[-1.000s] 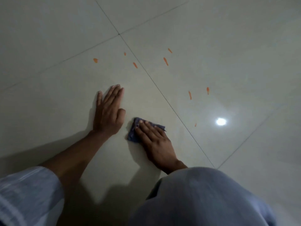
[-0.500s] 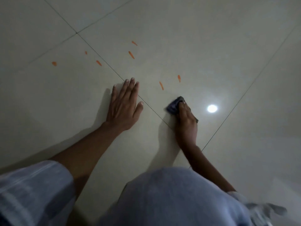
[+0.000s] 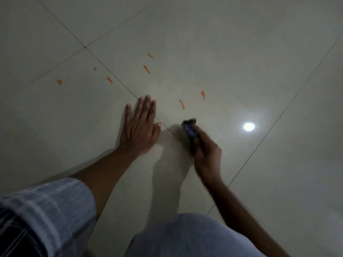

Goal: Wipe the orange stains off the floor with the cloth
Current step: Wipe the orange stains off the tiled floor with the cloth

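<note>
Orange stains are scattered over the pale tiled floor (image 3: 241, 62), and seven can be counted. Farthest left, a short blot (image 3: 59, 82) is seen on the tile left of the diagonal grout line (image 3: 111, 75). A tiny speck (image 3: 95, 68) lies beyond it, and an elongated streak (image 3: 109, 79) is found just beside the grout line, on the same tile. Across the line, two streaks (image 3: 146, 69) are set one behind the other, the farther one (image 3: 150, 56) being the smaller.

The left hand (image 3: 140, 128) is laid flat on the floor, palm down and fingers together, nothing being held; its fingertips rest about on the grout line. A checked sleeve (image 3: 46, 206) is seen at the lower left edge of the view.

Right of that hand, two more streaks (image 3: 181, 104) are seen on the far tile, the right one (image 3: 203, 94) slightly farther away. The cloth (image 3: 189, 127), dark blue and bunched, is found just nearer than these two, close to the longer one but apart from it. It is gripped by the right hand (image 3: 207, 151), whose fingers are curled around it; the hand and cloth are blurred, so contact with the floor cannot be told. A bright round reflection (image 3: 248, 126) is seen on the tile right of the cloth. A grey-clad knee (image 3: 194, 236) fills the bottom edge.
</note>
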